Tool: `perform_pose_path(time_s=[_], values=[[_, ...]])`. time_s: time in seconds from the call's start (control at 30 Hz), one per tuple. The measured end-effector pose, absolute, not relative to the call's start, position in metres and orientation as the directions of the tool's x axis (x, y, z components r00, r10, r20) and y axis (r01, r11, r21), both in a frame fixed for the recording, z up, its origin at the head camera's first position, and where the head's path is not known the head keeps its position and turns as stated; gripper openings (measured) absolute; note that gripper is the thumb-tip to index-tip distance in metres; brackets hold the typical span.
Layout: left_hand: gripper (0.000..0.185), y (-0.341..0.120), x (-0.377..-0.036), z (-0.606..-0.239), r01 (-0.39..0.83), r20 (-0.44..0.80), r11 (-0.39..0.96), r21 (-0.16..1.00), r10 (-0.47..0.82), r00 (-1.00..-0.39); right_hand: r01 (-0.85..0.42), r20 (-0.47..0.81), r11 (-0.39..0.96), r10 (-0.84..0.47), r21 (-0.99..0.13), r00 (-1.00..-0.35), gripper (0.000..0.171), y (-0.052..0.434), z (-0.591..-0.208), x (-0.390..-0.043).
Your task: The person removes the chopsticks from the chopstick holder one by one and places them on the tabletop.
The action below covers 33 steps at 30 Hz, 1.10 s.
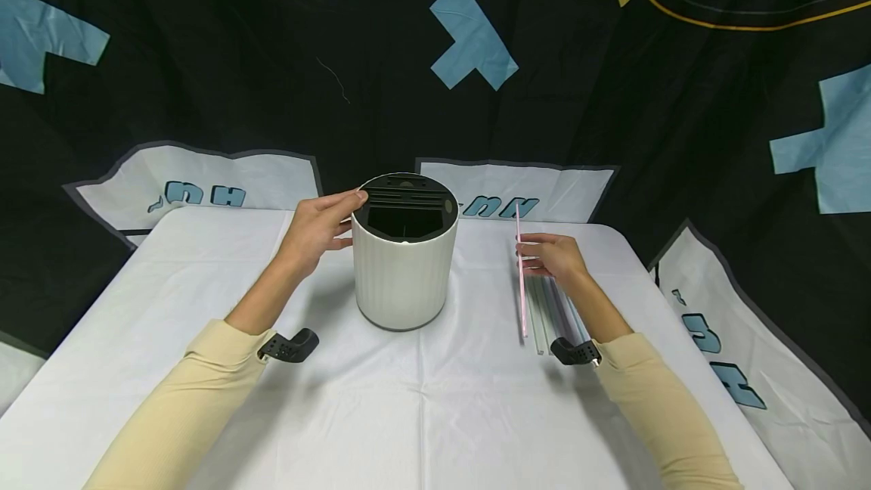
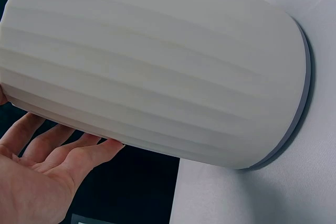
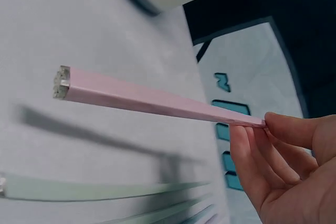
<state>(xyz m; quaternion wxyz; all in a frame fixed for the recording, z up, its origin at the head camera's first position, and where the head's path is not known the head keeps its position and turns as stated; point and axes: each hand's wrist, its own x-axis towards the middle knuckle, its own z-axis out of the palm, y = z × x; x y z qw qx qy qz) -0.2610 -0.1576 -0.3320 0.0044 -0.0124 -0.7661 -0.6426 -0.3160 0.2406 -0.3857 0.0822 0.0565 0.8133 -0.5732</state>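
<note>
A white ribbed cylinder holder (image 1: 404,271) with a black slotted top stands mid-table. My left hand (image 1: 320,229) rests against its upper left side, fingers straight along the rim; in the left wrist view the holder's wall (image 2: 157,72) fills the frame above my left hand's fingers (image 2: 63,153). My right hand (image 1: 554,257) pinches a long pink stick (image 1: 521,286), lifted just above the table; the right wrist view shows the pink stick (image 3: 152,100) held between my right hand's fingertips (image 3: 273,127). Several pale sticks (image 1: 554,312) lie under the right hand.
A white cloth covers the table (image 1: 422,407). A dark backdrop with blue and yellow shapes (image 1: 469,36) hangs behind. Pale green sticks (image 3: 100,190) lie on the cloth below the lifted one.
</note>
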Motion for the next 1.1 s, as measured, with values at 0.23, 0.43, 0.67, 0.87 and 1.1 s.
perform_pose_path(time_s=[0.23, 0.43, 0.67, 0.87, 1.1], values=[[0.063, -0.157, -0.262, -0.334, 0.035, 0.033, 0.179, 0.983, 0.014, -0.999, 0.217, -0.228, 0.338, 0.009, -0.916, -0.974, 0.042, 0.246, -0.406, -0.315], [0.062, -0.158, -0.261, -0.332, 0.024, 0.022, 0.185, 0.982, 0.012, -1.0, 0.237, -0.247, 0.34, 0.015, -0.91, -0.969, 0.042, 0.248, -0.415, -0.314], [0.06, -0.156, -0.259, -0.329, 0.011, 0.009, 0.174, 0.985, 0.015, -1.0, 0.26, -0.258, 0.361, 0.055, -0.896, -0.965, 0.038, 0.249, -0.424, -0.314], [0.061, -0.157, -0.26, -0.33, 0.011, 0.01, 0.178, 0.984, 0.011, -1.0, 0.239, -0.243, 0.384, 0.039, -0.892, -0.969, 0.039, 0.251, -0.427, -0.314], [0.06, -0.157, -0.26, -0.331, 0.013, 0.011, 0.173, 0.985, 0.01, -1.0, 0.232, -0.235, 0.425, 0.046, -0.875, -0.971, 0.041, 0.252, -0.432, -0.314]])
